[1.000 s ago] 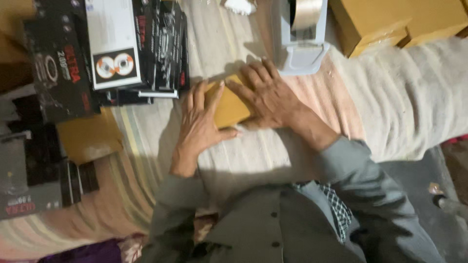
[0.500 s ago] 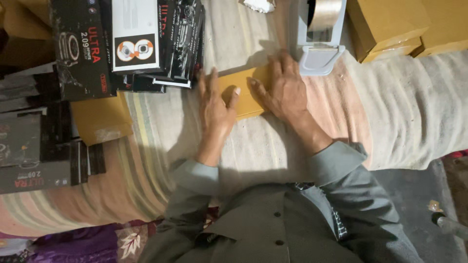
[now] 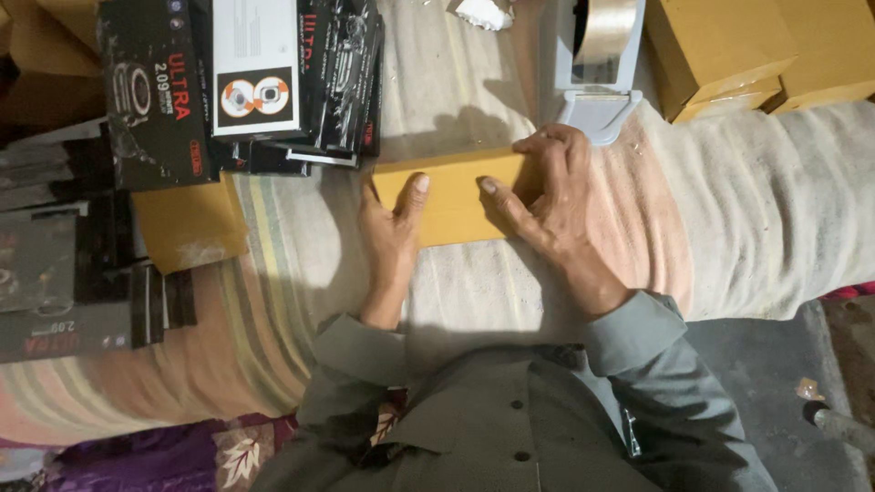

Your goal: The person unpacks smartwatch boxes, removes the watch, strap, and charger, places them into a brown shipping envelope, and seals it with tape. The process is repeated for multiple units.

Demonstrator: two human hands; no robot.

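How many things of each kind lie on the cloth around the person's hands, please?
Plain yellow-brown boxes: 4 (one under both hands, one at left, two at top right)
Tape dispenser: 1
Crumpled white scrap: 1
Black printed boxes: a stack, too overlapped to count
Total countable: 6

Left hand and right hand press flat on the middle box.

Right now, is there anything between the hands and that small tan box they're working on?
Nothing visible. Both the left hand and the right hand already rest directly on the tan box, which lies on the cloth just below the tape dispenser.
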